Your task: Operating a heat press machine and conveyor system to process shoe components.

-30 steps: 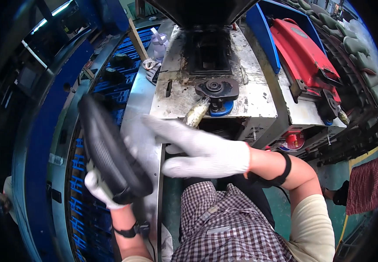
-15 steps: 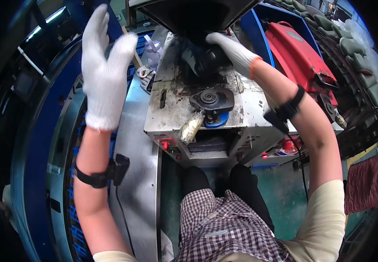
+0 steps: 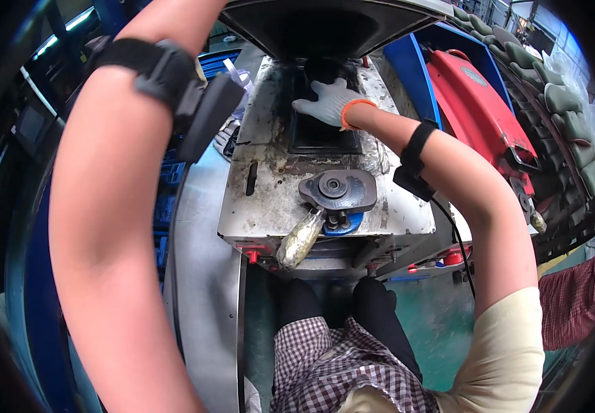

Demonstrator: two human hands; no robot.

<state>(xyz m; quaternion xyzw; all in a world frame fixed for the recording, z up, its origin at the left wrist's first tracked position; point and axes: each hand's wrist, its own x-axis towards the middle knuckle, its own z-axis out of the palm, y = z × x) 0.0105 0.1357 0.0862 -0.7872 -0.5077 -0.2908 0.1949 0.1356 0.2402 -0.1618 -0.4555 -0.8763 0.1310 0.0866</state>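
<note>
My right hand [image 3: 326, 103], in a white knit glove with an orange cuff, is over a black rectangular plate [image 3: 325, 141] set into the worn metal top [image 3: 263, 199] of a machine. Its fingers are spread, though what lies under the palm is hidden. A dark rounded shape [image 3: 325, 67] shows just past the fingertips, too dim to name. My left forearm [image 3: 108, 172] reaches up past the upper edge, so my left hand is out of the picture. Nearer me sits a black metal clamp piece [image 3: 339, 189] with a lever handle wrapped in yellowish film [image 3: 301, 241].
A black-faced raised cover [image 3: 332, 31] overhangs the plate. To the right stand a red machine cover [image 3: 476, 103] and several stacked grey-green pads [image 3: 566, 96]. A metal side bench [image 3: 204, 275] runs along the left, with a grey glove [image 3: 226, 138] on it.
My left hand has gone up out of view, and its forearm now fills the left side. My right hand has shifted left over the plate; the dark bulky object beside it no longer shows clearly.
</note>
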